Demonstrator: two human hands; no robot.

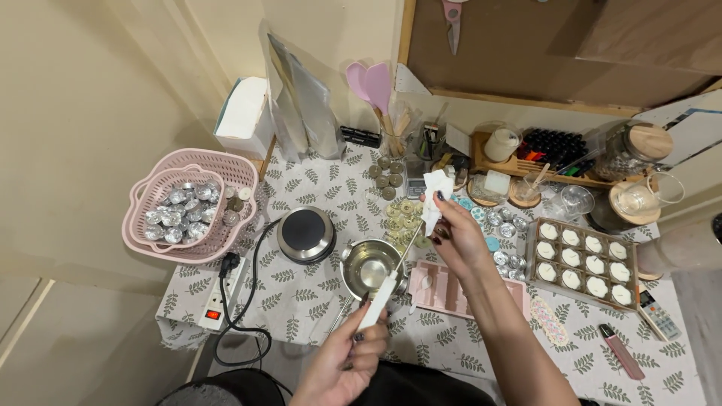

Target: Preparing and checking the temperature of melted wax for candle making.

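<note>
My left hand [352,352] grips the white handle of a thin probe thermometer [385,289], whose metal stem slants up to the right. My right hand [453,229] pinches a crumpled white tissue [434,199] around the upper part of that stem. Both hands hover above a small steel melting pot [370,268] that stands on the leaf-patterned tablecloth [301,301]. A pink silicone mould [451,289] lies just right of the pot, partly under my right forearm.
A round hot plate [305,234] with a black cord and a power strip [218,297] sit left. Pink baskets [188,214] hold foil cups. A wooden tray of filled candles [583,263], jars, spatulas [370,86] and bottles crowd the back and right.
</note>
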